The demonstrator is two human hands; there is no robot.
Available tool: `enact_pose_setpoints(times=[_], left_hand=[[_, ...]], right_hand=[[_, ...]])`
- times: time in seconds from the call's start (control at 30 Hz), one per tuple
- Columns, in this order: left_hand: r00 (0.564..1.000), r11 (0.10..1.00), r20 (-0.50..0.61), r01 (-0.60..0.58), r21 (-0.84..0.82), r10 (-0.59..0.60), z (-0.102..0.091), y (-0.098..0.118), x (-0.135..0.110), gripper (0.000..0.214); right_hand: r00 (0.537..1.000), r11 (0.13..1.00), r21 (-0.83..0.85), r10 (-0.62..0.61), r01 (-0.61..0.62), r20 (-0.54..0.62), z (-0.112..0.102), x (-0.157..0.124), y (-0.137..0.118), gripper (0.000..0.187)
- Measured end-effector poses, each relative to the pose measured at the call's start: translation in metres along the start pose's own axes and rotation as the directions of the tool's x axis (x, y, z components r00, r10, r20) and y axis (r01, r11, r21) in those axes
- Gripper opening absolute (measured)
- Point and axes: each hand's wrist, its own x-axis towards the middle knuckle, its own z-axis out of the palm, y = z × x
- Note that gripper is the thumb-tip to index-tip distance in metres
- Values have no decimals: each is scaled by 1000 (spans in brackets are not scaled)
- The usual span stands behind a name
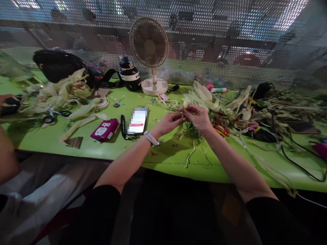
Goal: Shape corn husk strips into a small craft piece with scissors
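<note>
My left hand (169,124) and my right hand (200,118) meet over the green table, fingers pinched together. Between them is a pale corn husk piece (180,130), whose lower end hangs under the fingertips. How the strip is folded or tied there is hidden by the fingers. Just behind my right hand lies a heap of dried corn husks (204,95). A thin pale husk strip (190,154) rests on the table below the hands.
A white fan (150,47) and black bottle (130,76) stand at the back. Left of my hands lie a phone (138,120), a purple pouch (105,130) and scissors (55,115). Cables (293,153) trail at right. Another person's arm (7,153) shows at far left.
</note>
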Motion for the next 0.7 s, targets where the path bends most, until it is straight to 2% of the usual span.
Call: enact_pose_setpoints(times=[0.1,0.2,0.3,0.4,0.47,0.6,0.7], left_hand=[[993,995,108,-62,74,54,0,0,-3,28],[991,995,127,-61,73,52,2,-3,-4,32],[991,999,130,-18,-44,24,5,-9,-4,25],[986,971,151,101,-215,-69,5,-17,-4,27],[979,940,172,156,-304,-107,3,-21,-3,29],[978,893,177,174,-415,-108,2,-22,-1,30],[989,874,97,144,-463,-112,3,-20,0,29]], right_hand=[[997,998,64,-18,23,-71,3,-1,2,35],[995,995,103,26,-16,-96,1,-1,1,36],[995,993,111,54,-45,-82,-5,0,-4,41],[997,992,103,76,-73,-23,-12,5,-6,49],[998,994,94,50,-47,-37,-15,8,-5,53],[989,1000,31,-3,8,-148,-21,13,-1,54],[993,996,-28,88,-90,-76,-22,11,-1,54]])
